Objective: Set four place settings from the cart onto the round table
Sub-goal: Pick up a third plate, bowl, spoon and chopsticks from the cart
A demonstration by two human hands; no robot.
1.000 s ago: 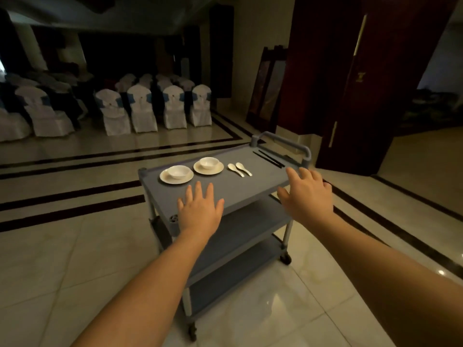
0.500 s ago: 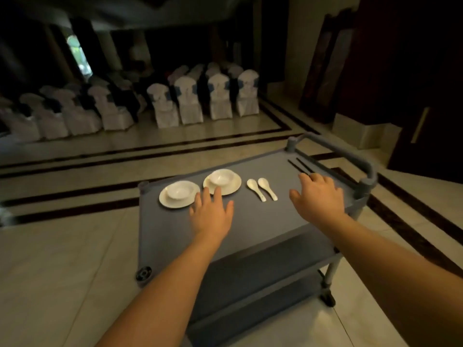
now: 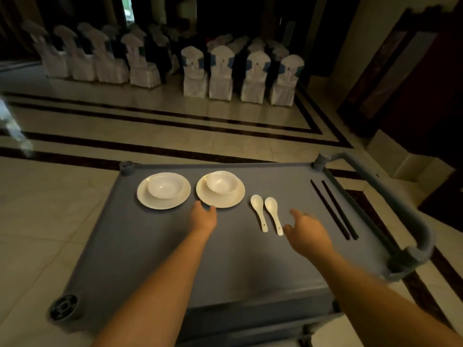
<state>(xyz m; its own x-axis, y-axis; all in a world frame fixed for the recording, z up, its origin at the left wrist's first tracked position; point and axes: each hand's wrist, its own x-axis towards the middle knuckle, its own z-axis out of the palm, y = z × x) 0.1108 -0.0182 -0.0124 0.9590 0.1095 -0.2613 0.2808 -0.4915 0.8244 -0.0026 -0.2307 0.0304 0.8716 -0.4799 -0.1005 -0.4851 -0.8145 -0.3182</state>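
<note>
Grey cart (image 3: 155,246), two hands reaching in over its near edge.

Left plate (image 3: 150,201) with its bowl (image 3: 165,187) lies toward the far-left corner; the left hand (image 3: 203,217), loosely spread and empty, nears the right plate (image 3: 220,200). Two spoons (image 3: 266,213), handles toward the near edge, lie just left of the right hand (image 3: 304,227), seemingly empty, though blurred. Chopsticks (image 3: 334,209) flank the right edge.

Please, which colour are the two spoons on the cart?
The two spoons are white, glossy like ceramic; the head view shows them plainly.
</note>
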